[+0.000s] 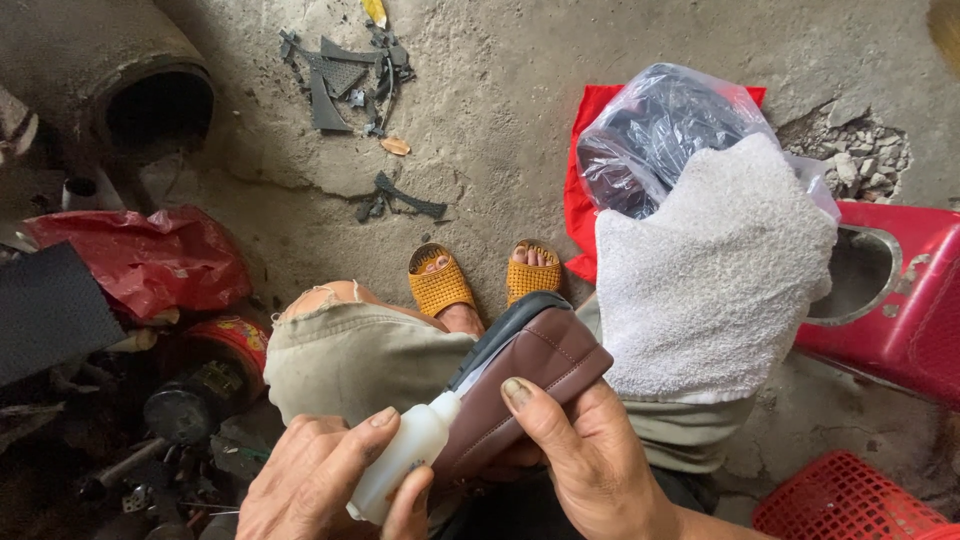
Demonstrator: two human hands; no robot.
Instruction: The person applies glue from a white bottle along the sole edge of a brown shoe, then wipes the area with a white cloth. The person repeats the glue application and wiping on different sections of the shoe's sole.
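My left hand (320,475) grips a small white plastic squeeze bottle (405,455), its nozzle pressed against the edge of a brown leather shoe (535,365). My right hand (590,455) holds the shoe from below and beside, thumb resting on its upper. The shoe lies across my lap, its dark sole edge facing up and away. A white towel (705,275) is draped over my right knee. My feet in orange woven sandals (440,285) rest on the concrete floor.
A clear plastic bag with dark contents (650,130) lies on a red cloth (585,205) beyond the towel. A red plastic panel (915,290) and red basket (840,500) are at right. Red bag (150,255), tin and metal clutter sit at left; black scraps (345,75) lie ahead.
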